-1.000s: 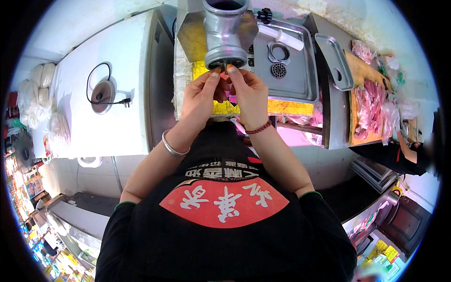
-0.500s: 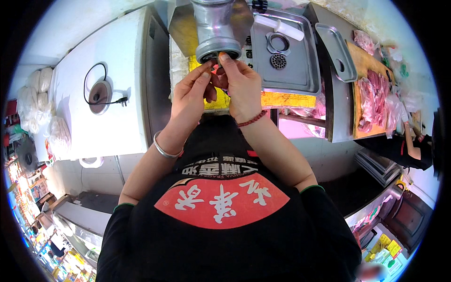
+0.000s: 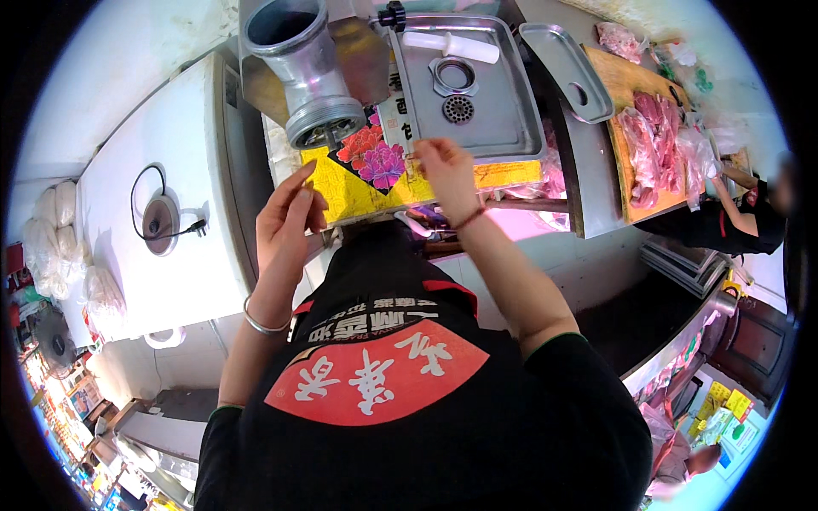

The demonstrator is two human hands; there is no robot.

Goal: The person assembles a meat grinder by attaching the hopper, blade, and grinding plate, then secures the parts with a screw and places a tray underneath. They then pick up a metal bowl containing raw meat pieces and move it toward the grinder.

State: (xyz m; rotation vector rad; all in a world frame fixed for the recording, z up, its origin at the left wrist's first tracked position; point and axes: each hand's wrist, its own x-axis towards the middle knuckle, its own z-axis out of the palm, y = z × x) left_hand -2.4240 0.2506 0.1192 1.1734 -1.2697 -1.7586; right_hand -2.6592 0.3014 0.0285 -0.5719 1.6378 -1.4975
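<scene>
The metal meat grinder (image 3: 311,72) stands at the top, its threaded outlet ring toward me, with metal parts showing inside the mouth. Just below that mouth, my left hand (image 3: 288,213) is open and empty, its fingers pointing up toward the outlet. My right hand (image 3: 447,177) hovers by the near left corner of the steel tray (image 3: 503,140), fingers loosely bent and apart with nothing visible in them. On the tray lie a perforated grinder plate (image 3: 457,109), a metal ring nut (image 3: 437,78) and a white plastic pusher (image 3: 452,46).
A yellow flowered cover (image 3: 341,192) lies under the grinder and tray. To the left is a white chest top (image 3: 128,255) with a corded round device (image 3: 160,226). At the right are a small steel tray (image 3: 562,64), a cutting board with meat (image 3: 652,153) and another person (image 3: 741,217).
Both hands have left the grinder's mouth and separated: the left drew down and away, the right went toward the tray. The view has shifted, so the grinder sits further left.
</scene>
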